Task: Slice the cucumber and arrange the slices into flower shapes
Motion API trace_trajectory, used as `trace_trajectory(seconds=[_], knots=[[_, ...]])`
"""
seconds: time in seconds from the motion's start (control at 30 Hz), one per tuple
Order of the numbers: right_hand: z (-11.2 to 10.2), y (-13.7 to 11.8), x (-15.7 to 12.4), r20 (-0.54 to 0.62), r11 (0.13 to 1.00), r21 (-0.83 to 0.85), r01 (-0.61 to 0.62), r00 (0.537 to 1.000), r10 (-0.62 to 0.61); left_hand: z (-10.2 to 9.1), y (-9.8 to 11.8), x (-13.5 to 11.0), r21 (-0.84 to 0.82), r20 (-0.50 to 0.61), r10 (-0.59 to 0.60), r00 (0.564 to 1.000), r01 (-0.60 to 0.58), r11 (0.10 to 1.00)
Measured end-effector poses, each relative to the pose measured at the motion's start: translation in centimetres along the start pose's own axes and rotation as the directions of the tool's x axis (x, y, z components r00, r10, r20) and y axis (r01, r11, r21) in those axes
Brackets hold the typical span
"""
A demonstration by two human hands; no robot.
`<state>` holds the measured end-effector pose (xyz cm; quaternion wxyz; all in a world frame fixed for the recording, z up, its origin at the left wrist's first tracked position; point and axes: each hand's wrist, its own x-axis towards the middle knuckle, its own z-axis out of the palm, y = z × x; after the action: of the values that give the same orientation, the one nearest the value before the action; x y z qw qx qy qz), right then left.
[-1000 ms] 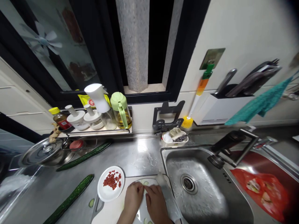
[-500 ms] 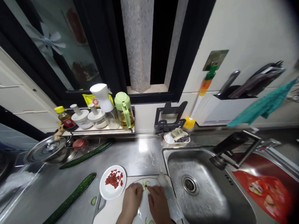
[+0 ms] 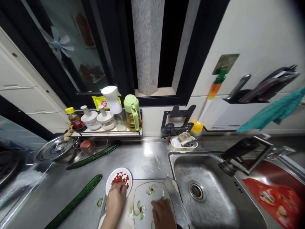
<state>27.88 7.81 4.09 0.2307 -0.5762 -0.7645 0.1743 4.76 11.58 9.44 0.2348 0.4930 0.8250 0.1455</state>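
My left hand [image 3: 115, 200] is over the small white plate [image 3: 108, 185] of red goji berries [image 3: 118, 177]. Its fingers are bent together among the berries; whether one is pinched in them is hidden. On the larger white plate [image 3: 145, 200] rests my right hand [image 3: 164, 213], fingers stretched out and holding nothing visible. Thin cucumber slices form a flower [image 3: 151, 189] with a red centre at this plate's far end. A second cucumber flower [image 3: 140, 210], also red in the middle, lies on its left side. More slices show partly beneath my right hand.
Both plates stand on a pale cutting board [image 3: 128, 203], with a knife [image 3: 175, 194] along its right side. The steel sink [image 3: 183, 171] is to the right. One whole cucumber [image 3: 78, 198] lies left, another cucumber [image 3: 92, 156] behind. Seasoning jars [image 3: 106, 121] line the back shelf.
My left hand has moved left, from the large plate to the goji berries. My right hand has drawn slightly back from the far flower, whose centre is now red. The view has shifted a little.
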Motion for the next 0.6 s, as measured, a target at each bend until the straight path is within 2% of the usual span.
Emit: trace_trajectory(seconds=[0.17,0.33,0.6], knots=[[0.1,0.4,-0.7,0.013,0.999,0.016,0.051,0.999,-0.052,1.0,0.1,0.6,0.093,0.0,-0.006,1.0,0.006,0.996],[0.3,1.3,-1.6,0.022,0.996,0.068,0.065,0.998,-0.067,1.9,-0.5,1.1,0.076,0.008,0.045,0.999,-0.045,0.996],[0.6,1.9,-2.4,-0.027,0.986,-0.014,0.163,0.986,-0.164,1.5,-0.7,1.4,0.024,0.0,0.028,1.0,-0.028,0.999]])
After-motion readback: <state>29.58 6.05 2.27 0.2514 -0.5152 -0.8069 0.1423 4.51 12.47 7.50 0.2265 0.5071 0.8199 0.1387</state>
